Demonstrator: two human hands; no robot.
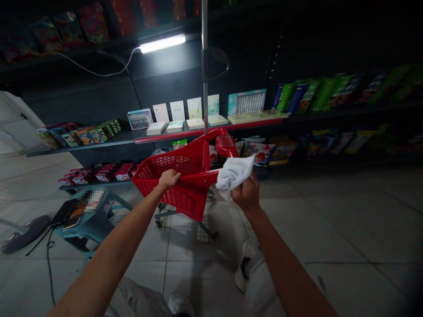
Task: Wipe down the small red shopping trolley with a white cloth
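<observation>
A red plastic shopping cart on wheels stands in front of me, its perforated basket toward the left and its handle end toward the right. My left hand is closed over the near top rim of the basket. In my right hand is a bunched white cloth, held against the cart's handle end. The cloth covers part of the handle and hides some of my right fingers. A grey pole rises just behind the cart.
Behind the cart, a shelf carries boxed sets and notebooks, with green and blue packets at the right. A lit tube lamp hangs above. A blue-grey stool with a phone and cable stands at left, beside a round pole base.
</observation>
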